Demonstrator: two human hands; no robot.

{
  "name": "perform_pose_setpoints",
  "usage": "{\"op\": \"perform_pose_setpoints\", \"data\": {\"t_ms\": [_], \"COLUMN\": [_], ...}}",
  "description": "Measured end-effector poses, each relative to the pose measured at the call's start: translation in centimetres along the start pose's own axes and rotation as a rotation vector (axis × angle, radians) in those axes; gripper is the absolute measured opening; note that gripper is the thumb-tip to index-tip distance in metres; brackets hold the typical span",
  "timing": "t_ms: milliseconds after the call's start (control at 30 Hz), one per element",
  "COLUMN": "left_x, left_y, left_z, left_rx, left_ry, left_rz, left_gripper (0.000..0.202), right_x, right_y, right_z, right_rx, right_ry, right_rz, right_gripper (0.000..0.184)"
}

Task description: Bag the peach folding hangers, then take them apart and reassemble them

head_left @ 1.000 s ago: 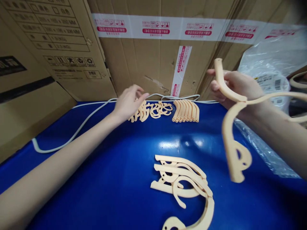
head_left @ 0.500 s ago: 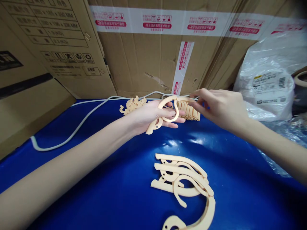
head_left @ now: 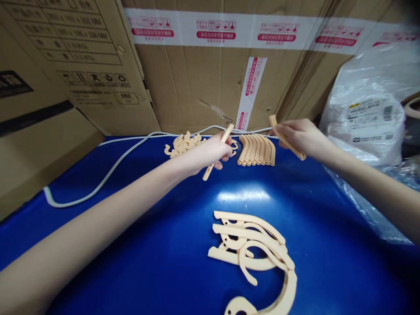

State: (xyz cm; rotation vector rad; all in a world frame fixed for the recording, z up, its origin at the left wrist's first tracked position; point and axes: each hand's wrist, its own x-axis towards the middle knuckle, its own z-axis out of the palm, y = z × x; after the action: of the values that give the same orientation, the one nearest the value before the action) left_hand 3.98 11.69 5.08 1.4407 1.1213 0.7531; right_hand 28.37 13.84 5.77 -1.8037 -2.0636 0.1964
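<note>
My left hand [head_left: 211,153] is closed around a beige folding-hanger piece [head_left: 207,171], which is turned edge-on and slants up to the right. Away to the right, my right hand [head_left: 300,135] pinches a slim beige hanger arm [head_left: 288,143]. Between the hands, a row of curved hanger arms [head_left: 256,150] lies side by side on the blue surface [head_left: 157,245]. A heap of small beige hooks [head_left: 187,143] sits behind my left wrist, partly covered by it. Nearer to me lie several folded hangers [head_left: 252,240] with hooks, one cut off by the bottom edge.
Cardboard boxes [head_left: 190,83] with printed tape stand along the back and left. A white cable [head_left: 113,168] runs across the surface behind the parts. Clear plastic wrapping with a labelled package [head_left: 367,118] lies on the right.
My hands have moved apart. The right hand now holds a hanger arm, away from the left hand's piece. My left hand has turned its piece edge-on, and the row of arms is uncovered.
</note>
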Motion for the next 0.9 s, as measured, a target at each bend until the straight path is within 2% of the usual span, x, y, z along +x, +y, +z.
{"op": "perform_pose_setpoints", "data": {"t_ms": [167,400,667,800,900], "left_x": [3.4,7.3,7.3,7.0,6.6], "left_y": [0.1,-1.2,-1.1,-0.8,-0.3], "left_z": [0.5,2.7,2.7,2.3,2.1], "left_rx": [-0.039,-0.046,-0.001,0.048,0.09], "left_ry": [-0.004,-0.035,-0.04,-0.005,0.046], "left_rz": [0.015,-0.001,0.034,0.073,0.154], "left_gripper": [0.022,0.023,0.018,0.003,0.029], "right_x": [2.3,2.6,2.5,2.3,1.6], "right_y": [2.7,3.0,3.4,3.4,2.0], "right_z": [1.4,3.5,3.3,2.9,2.3], "right_rx": [-0.197,-0.287,-0.231,-0.181,-0.14], "right_ry": [0.037,0.037,0.022,0.05,0.131], "right_rz": [0.144,0.127,0.101,0.088,0.084], "right_gripper": [0.029,0.031,0.03,0.026,0.027]}}
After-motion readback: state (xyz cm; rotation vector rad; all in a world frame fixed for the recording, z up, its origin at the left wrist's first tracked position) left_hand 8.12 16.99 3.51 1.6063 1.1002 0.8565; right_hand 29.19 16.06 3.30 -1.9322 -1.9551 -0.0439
